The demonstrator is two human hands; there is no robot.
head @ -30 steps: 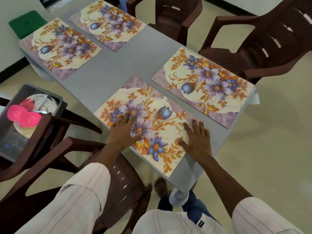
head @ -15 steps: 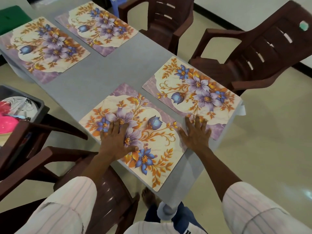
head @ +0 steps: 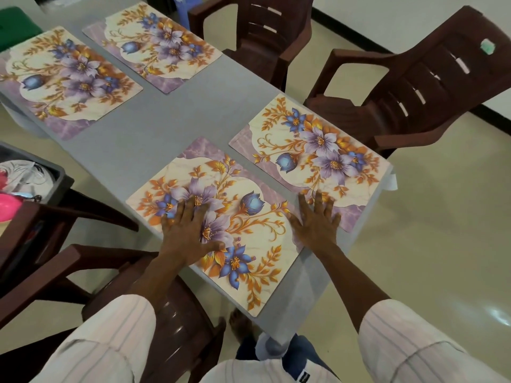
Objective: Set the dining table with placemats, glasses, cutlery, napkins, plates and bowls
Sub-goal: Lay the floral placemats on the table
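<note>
Several floral placemats lie on a grey table (head: pixel 177 125). The nearest placemat (head: pixel 249 225) sits at the table's near corner, and my left hand (head: pixel 188 230) lies flat on its left part with the fingers spread. My right hand (head: pixel 316 222) rests flat at that mat's right edge, fingertips reaching onto the neighbouring placemat (head: pixel 309 150). Two more placemats, one at far left (head: pixel 63 78) and one at the far middle (head: pixel 154 42), lie further up the table. Neither hand holds anything.
Dark brown plastic chairs stand around the table: one at right (head: pixel 414 89), one at the far side (head: pixel 257 29), one just below me (head: pixel 166 294). A dark bin (head: pixel 59 181) on the left holds plates and pink bowls (head: pixel 8 207). A green object (head: pixel 16 26) sits far left.
My right hand has slid from the near mat's right part onto the gap and the neighbouring mat's edge. The view has shifted right; my left hand stays flat on the mat.
</note>
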